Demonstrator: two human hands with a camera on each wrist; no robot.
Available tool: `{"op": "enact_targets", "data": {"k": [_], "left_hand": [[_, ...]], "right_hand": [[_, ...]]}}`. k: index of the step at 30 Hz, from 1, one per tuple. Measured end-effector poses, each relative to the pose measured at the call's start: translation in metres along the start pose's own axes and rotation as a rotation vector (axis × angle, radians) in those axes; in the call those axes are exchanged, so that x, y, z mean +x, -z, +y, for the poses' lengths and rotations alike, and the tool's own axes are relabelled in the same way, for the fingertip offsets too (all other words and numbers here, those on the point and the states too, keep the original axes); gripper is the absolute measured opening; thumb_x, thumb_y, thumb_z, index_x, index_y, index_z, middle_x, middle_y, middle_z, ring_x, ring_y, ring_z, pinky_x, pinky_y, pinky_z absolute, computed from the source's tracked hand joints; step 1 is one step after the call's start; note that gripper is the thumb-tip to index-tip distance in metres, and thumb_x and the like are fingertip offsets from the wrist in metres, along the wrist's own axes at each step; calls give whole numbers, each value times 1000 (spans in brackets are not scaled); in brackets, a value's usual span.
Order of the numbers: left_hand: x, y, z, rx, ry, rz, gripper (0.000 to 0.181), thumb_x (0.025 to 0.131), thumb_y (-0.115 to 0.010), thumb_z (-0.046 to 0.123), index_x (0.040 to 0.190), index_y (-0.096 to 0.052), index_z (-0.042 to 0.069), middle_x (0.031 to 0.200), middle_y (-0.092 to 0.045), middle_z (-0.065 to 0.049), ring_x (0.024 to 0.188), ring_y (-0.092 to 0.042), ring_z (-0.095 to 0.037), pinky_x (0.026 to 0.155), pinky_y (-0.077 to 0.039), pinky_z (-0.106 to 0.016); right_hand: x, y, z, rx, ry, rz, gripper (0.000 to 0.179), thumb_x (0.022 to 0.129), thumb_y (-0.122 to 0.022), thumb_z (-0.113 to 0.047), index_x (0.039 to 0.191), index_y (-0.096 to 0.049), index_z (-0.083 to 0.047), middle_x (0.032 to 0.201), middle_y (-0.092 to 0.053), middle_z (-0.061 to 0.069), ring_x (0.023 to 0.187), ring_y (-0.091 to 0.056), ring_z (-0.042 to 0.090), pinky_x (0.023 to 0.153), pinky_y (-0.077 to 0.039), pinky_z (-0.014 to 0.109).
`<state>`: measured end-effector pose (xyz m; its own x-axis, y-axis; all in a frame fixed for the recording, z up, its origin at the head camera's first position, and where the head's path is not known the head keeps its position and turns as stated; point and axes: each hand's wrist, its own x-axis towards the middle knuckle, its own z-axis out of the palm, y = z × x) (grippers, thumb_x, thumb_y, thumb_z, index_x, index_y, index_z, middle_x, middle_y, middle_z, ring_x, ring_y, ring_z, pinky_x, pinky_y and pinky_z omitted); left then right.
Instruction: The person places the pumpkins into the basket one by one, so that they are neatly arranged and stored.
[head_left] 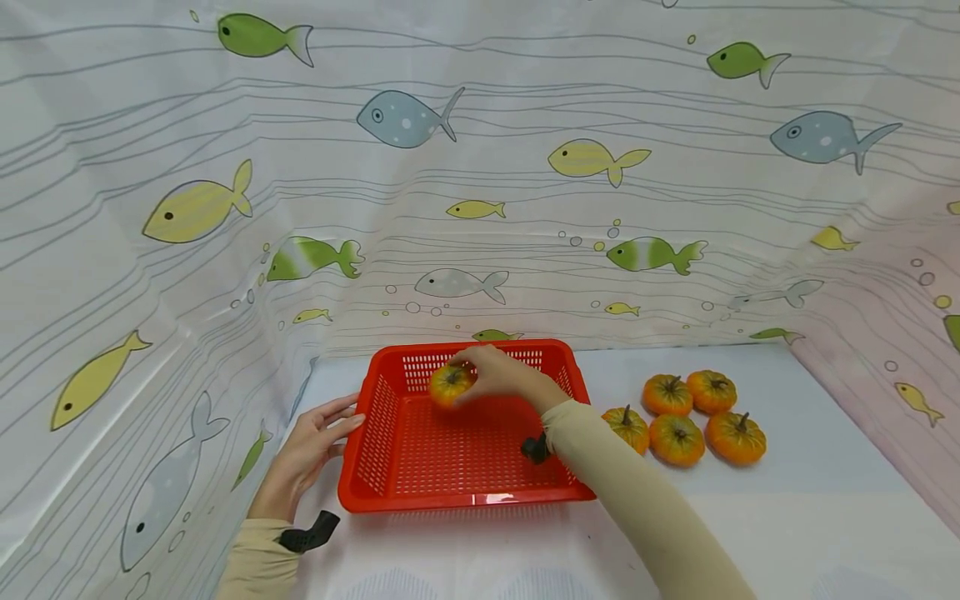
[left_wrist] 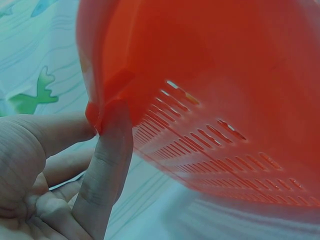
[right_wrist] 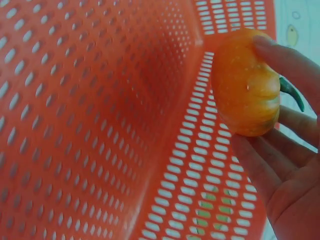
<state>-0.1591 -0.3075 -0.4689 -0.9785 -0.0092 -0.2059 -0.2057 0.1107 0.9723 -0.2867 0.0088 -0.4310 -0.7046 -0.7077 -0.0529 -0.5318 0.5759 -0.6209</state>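
A red plastic basket (head_left: 465,502) with slotted walls stands on the white table. My left hand (head_left: 311,442) pinches its left rim between thumb and fingers, as the left wrist view shows close up on the rim (left_wrist: 92,117). Inside the basket, toward the back left, my right hand (head_left: 491,372) grips a small orange pumpkin (head_left: 447,386) by its sides. In the right wrist view the pumpkin (right_wrist: 245,85) has a green stem pointing toward the palm, with thumb and fingers around it. Whether it touches the basket floor I cannot tell.
Right of the basket several more pumpkins (head_left: 677,439) sit close together on the table (head_left: 817,450). One pumpkin (head_left: 628,427) is partly behind the right sleeve. A fish-patterned sheet (head_left: 480,183) hangs behind and at both sides.
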Motion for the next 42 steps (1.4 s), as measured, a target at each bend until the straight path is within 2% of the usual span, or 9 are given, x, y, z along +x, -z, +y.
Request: {"op": "enact_targets", "data": {"k": [6, 15, 23, 42], "left_hand": [[2, 1, -1, -42, -29, -21, 67, 100, -69, 19, 157, -39, 0, 106, -65, 8, 86, -71, -5, 72, -63, -26], [3, -2, -4, -53, -32, -26, 65, 100, -69, 17, 156, -40, -1, 106, -67, 9, 85, -71, -6, 69, -62, -26], [6, -2, 0, -35, -27, -19, 65, 100, -69, 19, 156, -41, 0, 106, -64, 7, 85, -70, -5, 71, -63, -26], [0, 0, -1, -38, -2, -7, 67, 100, -70, 20, 156, -41, 1, 105, -66, 9, 86, -71, -5, 71, -62, -25]], "right_hand": [[15, -14, -7, -11, -17, -19, 62, 85, -86, -32, 140, -62, -14, 132, -65, 1, 119, -57, 17, 105, -52, 33], [27, -34, -12, -107, 4, -37, 62, 85, -85, -34, 139, -63, -12, 134, -64, 4, 122, -57, 18, 108, -49, 32], [29, -37, -13, -111, -25, -33, 60, 86, -86, -33, 138, -64, -13, 132, -66, 2, 121, -58, 17, 109, -50, 31], [27, -43, -14, -123, -8, -61, 59, 86, -85, -31, 138, -65, -12, 134, -66, 2, 124, -58, 18, 111, -48, 32]]}}
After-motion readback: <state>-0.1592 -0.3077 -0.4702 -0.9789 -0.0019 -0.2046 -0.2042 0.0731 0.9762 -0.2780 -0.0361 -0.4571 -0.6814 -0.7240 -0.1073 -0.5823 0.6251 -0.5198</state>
